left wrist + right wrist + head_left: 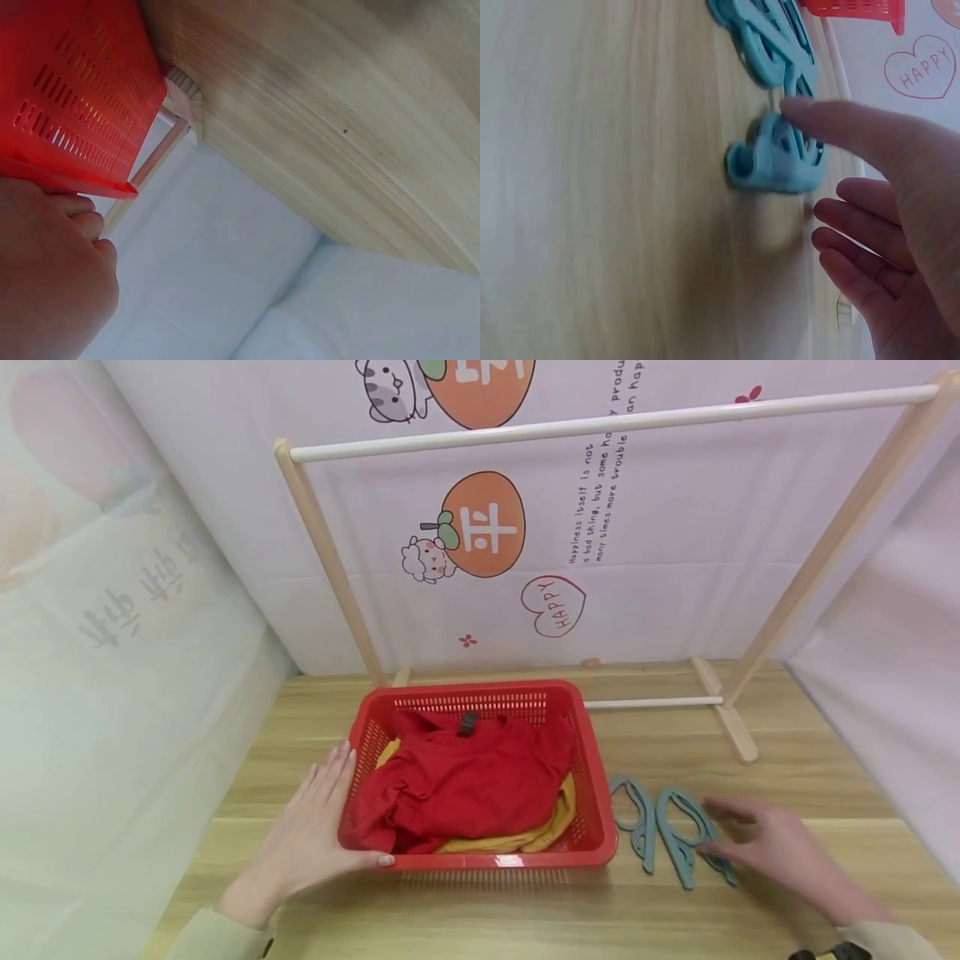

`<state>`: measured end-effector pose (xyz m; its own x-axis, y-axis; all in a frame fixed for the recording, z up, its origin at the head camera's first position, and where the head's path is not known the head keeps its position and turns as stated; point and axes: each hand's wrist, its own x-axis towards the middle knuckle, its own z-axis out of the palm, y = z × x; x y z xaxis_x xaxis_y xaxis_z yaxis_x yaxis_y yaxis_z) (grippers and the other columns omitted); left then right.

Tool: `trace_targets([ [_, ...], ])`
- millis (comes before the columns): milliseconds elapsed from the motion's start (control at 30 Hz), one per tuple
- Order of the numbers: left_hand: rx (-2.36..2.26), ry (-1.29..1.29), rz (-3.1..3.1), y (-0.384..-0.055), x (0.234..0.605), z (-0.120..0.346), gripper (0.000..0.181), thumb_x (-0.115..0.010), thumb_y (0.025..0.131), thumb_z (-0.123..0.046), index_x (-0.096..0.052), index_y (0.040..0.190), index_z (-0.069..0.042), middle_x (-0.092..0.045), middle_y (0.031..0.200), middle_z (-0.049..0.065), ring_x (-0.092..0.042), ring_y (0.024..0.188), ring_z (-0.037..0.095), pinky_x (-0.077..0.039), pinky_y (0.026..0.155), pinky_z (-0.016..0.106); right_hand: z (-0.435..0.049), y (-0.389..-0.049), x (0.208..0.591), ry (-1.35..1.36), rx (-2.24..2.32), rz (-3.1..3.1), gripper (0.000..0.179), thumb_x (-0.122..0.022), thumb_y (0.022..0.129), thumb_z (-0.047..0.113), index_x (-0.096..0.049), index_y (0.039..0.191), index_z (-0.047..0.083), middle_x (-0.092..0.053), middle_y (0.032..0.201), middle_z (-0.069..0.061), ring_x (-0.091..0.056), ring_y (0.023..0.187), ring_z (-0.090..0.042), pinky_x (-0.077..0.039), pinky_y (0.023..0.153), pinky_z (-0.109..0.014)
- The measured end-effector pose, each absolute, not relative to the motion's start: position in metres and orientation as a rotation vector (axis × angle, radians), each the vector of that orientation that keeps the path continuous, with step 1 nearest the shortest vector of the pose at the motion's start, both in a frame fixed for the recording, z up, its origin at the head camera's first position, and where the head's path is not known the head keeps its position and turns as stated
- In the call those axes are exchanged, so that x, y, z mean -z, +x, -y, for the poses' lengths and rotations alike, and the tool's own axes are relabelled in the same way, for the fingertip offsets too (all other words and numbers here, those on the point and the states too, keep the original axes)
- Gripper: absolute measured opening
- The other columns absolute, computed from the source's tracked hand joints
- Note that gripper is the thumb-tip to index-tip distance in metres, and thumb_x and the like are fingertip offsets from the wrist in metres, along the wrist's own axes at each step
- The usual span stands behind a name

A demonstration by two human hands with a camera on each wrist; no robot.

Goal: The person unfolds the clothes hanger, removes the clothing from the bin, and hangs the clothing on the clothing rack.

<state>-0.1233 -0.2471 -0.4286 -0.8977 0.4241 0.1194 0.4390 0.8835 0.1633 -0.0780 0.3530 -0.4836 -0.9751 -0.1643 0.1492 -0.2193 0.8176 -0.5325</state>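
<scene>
Wooden tabletop (487, 920), red basket (540, 860), blue hangers (678, 856), rack (837, 543)

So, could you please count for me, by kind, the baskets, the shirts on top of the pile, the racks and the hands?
Baskets: 1, the red basket
Shirts on top: 1, the red shirt
Racks: 1, the wooden rack
Hands: 2, left hand and right hand
Total: 5

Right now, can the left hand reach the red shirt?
Probably yes: the left hand touches the red basket, and the red shirt lies uppermost in it, with nothing covering it.
</scene>
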Motion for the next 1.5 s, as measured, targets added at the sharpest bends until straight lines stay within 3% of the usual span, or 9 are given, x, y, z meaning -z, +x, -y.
trace_targets([
  [133,0.282,-0.699,2.967,-0.124,0.429,0.247,0.136,-0.066,0.071,-0.085,-0.013,0.161,0.001,-0.010,0.168,0.017,-0.008,0.154,0.032,-0.006,0.124,0.041,-0.352,-0.080,0.482,0.267,-0.857,2.930,0.063,-0.092,0.074,0.037,-0.071,0.121,0.000,-0.073,0.103,-0.017,-0.071,0.088,-0.033,-0.059,0.075,-0.052],
  [267,0.273,-0.714,2.964,-0.125,0.429,0.247,0.135,-0.064,0.072,-0.087,-0.015,0.161,0.001,-0.012,0.168,0.017,-0.010,0.154,0.032,-0.007,0.124,0.042,-0.353,-0.082,0.479,0.266,-0.838,2.971,0.068,-0.094,0.070,0.037,-0.070,0.120,-0.001,-0.073,0.094,-0.008,-0.068,0.077,-0.022,-0.059,0.065,-0.038],
  [433,0.260,-0.732,2.958,-0.128,0.429,0.246,0.134,-0.064,0.072,-0.087,-0.017,0.160,0.002,-0.014,0.168,0.017,-0.009,0.154,0.031,-0.011,0.123,0.046,-0.356,-0.082,0.478,0.315,-0.835,2.981,0.071,-0.096,0.066,0.028,-0.068,0.122,-0.004,-0.072,0.092,-0.003,-0.067,0.074,-0.016,-0.058,0.064,-0.031],
  [600,0.258,-0.737,2.964,-0.130,0.428,0.245,0.133,-0.064,0.072,-0.086,-0.018,0.160,0.002,-0.014,0.168,0.016,-0.009,0.154,0.031,-0.012,0.123,0.048,-0.364,-0.086,0.478,0.316,-0.799,3.002,0.062,-0.093,0.070,0.021,-0.068,0.120,-0.006,-0.072,0.088,-0.001,-0.066,0.071,-0.011,-0.058,0.063,-0.032],
  [967,0.249,-0.747,2.957,-0.131,0.426,0.245,0.132,-0.068,0.073,-0.082,-0.019,0.160,0.003,-0.016,0.167,0.018,-0.010,0.154,0.031,-0.014,0.123,0.047,-0.371,-0.093,0.468,0.131,-0.834,3.116,0.049,-0.089,0.077,0.027,-0.072,0.109,-0.006,-0.074,0.089,-0.007,-0.069,0.076,-0.020,-0.059,0.067,-0.043],
  [1300,0.273,-0.712,2.970,-0.127,0.426,0.246,0.131,-0.067,0.073,-0.083,-0.021,0.160,0.003,-0.019,0.166,0.018,-0.011,0.154,0.032,-0.016,0.122,0.049,-0.364,-0.099,0.466,0.120,-0.864,3.084,0.046,-0.089,0.076,0.024,-0.073,0.109,-0.004,-0.073,0.086,-0.003,-0.068,0.075,-0.018,-0.055,0.062,-0.032],
  [1500,0.280,-0.716,2.942,-0.123,0.429,0.247,0.131,-0.068,0.072,-0.084,-0.022,0.159,0.003,-0.020,0.166,0.018,-0.014,0.153,0.032,-0.008,0.124,0.040,-0.361,-0.103,0.453,0.140,-0.916,3.042,0.046,-0.089,0.078,0.021,-0.073,0.111,-0.006,-0.074,0.087,-0.006,-0.069,0.075,-0.020,-0.056,0.060,-0.029],
])
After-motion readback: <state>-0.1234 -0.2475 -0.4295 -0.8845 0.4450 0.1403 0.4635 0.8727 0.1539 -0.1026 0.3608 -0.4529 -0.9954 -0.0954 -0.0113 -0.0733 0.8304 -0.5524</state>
